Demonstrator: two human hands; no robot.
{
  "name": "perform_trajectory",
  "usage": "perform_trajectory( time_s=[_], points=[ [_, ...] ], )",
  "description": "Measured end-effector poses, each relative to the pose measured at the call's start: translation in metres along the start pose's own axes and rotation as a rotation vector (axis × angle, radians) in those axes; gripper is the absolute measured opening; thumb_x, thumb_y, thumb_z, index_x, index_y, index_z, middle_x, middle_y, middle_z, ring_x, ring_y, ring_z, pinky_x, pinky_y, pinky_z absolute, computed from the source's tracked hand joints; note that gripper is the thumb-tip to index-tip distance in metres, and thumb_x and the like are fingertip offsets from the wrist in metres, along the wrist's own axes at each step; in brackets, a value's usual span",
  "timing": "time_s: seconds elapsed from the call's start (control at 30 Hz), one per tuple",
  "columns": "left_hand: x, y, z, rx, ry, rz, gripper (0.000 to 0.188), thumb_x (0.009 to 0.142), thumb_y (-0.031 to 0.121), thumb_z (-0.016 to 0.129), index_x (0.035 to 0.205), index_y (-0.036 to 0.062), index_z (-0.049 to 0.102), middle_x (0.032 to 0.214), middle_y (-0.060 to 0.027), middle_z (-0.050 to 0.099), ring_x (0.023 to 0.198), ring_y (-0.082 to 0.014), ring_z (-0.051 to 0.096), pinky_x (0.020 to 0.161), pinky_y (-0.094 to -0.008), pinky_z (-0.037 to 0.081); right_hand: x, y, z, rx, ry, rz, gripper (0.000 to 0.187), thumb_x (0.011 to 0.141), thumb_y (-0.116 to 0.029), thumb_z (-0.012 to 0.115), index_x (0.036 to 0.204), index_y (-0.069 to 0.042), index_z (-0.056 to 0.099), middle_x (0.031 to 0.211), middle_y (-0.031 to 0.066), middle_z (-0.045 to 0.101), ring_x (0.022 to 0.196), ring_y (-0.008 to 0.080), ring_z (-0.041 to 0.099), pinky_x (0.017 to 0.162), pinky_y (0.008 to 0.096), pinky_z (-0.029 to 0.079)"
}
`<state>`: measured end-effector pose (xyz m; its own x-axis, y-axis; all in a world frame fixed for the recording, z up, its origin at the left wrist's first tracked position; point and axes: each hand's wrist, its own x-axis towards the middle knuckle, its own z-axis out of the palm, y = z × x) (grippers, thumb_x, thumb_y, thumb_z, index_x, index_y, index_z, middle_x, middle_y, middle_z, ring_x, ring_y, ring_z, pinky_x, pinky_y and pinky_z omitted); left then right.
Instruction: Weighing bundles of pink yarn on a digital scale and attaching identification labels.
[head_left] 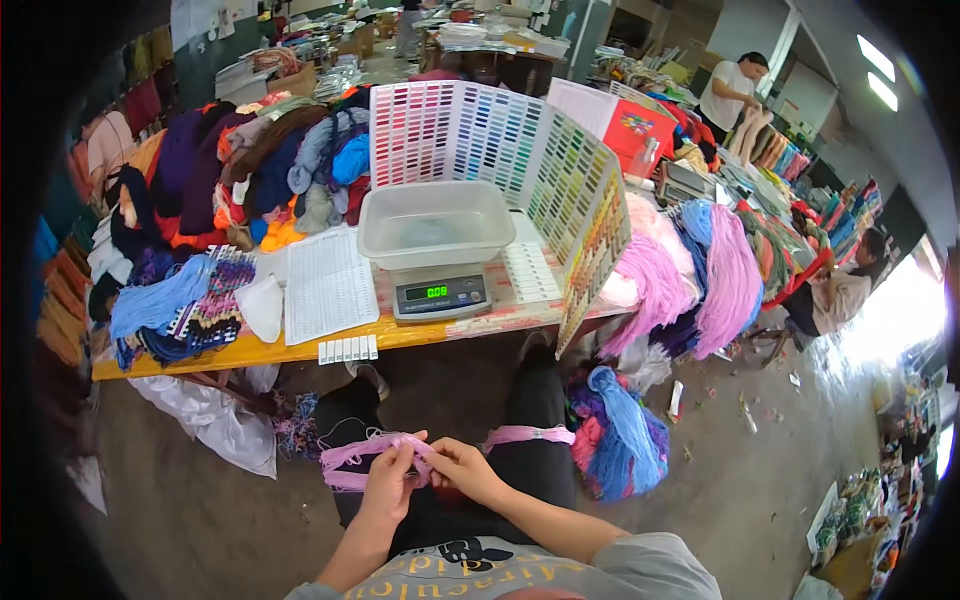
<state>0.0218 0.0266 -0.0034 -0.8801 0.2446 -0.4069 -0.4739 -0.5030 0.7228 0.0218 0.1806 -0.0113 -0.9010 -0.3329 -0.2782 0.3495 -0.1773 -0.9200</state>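
Both hands (425, 468) pinch pink yarn (345, 458) over lap.

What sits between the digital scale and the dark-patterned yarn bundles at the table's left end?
In the head view, a white printed sheet and a white pouch lie between the scale and yarn bundles.

Green-lit screen (437, 292) on the grey scale (441, 296) at the tabletop (250, 350) front edge. Behind it, upright folding colour chart (500, 140), white with rows of small swatches. Left of the scale, flat white printed sheet (330, 285). Small white label strips (348, 349) at the edge.
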Motion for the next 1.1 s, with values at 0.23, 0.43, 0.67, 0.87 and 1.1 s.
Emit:
perform_trajectory(
  time_s=[0.23, 0.43, 0.67, 0.87, 1.1],
  points=[
    [-0.005, 0.006, 0.003, -0.026, -0.040, -0.019, 0.035, 0.094, 0.025, 0.050, 0.117, -0.0006, 0.054, 0.097, -0.0042, 0.061, 0.080, -0.0094, 0.058, 0.066, -0.0237, 0.047, 0.000, -0.006, 0.001, -0.086, -0.044, -0.055, 0.020, 0.091, -0.022, 0.057, 0.095, -0.003, 0.055, 0.066, -0.0001, 0.054, 0.055, 0.0045, 0.047, 0.050, 0.0184, 0.035],
    [-0.004, 0.008, -0.006, -0.221, 0.002, 0.010, 0.026, 0.095, 0.029, 0.048, 0.080, 0.0077, 0.052, 0.069, -0.0014, 0.051, 0.066, -0.0117, 0.051, 0.059, -0.0268, 0.042, -0.010, -0.020, 0.001, 0.479, 0.008, 0.130, 0.019, 0.094, -0.021, 0.049, 0.095, -0.002, 0.054, 0.081, 0.0061, 0.060, 0.059, 0.0102, 0.052, 0.053, 0.0209, 0.042],
    [-0.009, 0.038, -0.020, 0.184, -0.351, -0.343, 0.031, 0.093, 0.030, 0.050, 0.080, 0.0031, 0.057, 0.054, 0.0037, 0.039, 0.043, -0.0050, 0.033, 0.040, -0.0197, 0.024, -0.032, -0.016, -0.021, 0.237, -0.285, 0.184, 0.030, 0.095, -0.030, 0.048, 0.093, -0.002, 0.058, 0.066, 0.0001, 0.050, 0.052, 0.0094, 0.043, 0.048, 0.0211, 0.034],
    [-0.042, 0.115, -0.114, -0.243, -0.054, -0.130, 0.023, 0.084, 0.013, 0.056, 0.064, 0.0122, 0.043, 0.054, 0.0075, 0.033, 0.039, -0.0020, 0.027, 0.033, -0.0177, 0.019, -0.070, -0.071, -0.124, 0.454, 0.314, -0.145, 0.012, 0.066, 0.002, 0.050, 0.075, -0.005, 0.051, 0.060, 0.0012, 0.042, 0.038, 0.0100, 0.031, 0.037, 0.0229, 0.027],
    [-0.102, 0.211, -0.257, -0.482, 0.359, 0.478, 0.015, 0.095, 0.020, 0.045, 0.085, 0.0120, 0.052, 0.057, 0.0081, 0.026, 0.040, -0.0029, 0.018, 0.034, -0.0196, 0.014, -0.115, -0.097, -0.247, 0.702, 0.504, -0.462, 0.004, 0.089, -0.007, 0.046, 0.086, -0.008, 0.049, 0.057, -0.0034, 0.036, 0.038, 0.0061, 0.024, 0.036, 0.0218, 0.022]
  ],
)
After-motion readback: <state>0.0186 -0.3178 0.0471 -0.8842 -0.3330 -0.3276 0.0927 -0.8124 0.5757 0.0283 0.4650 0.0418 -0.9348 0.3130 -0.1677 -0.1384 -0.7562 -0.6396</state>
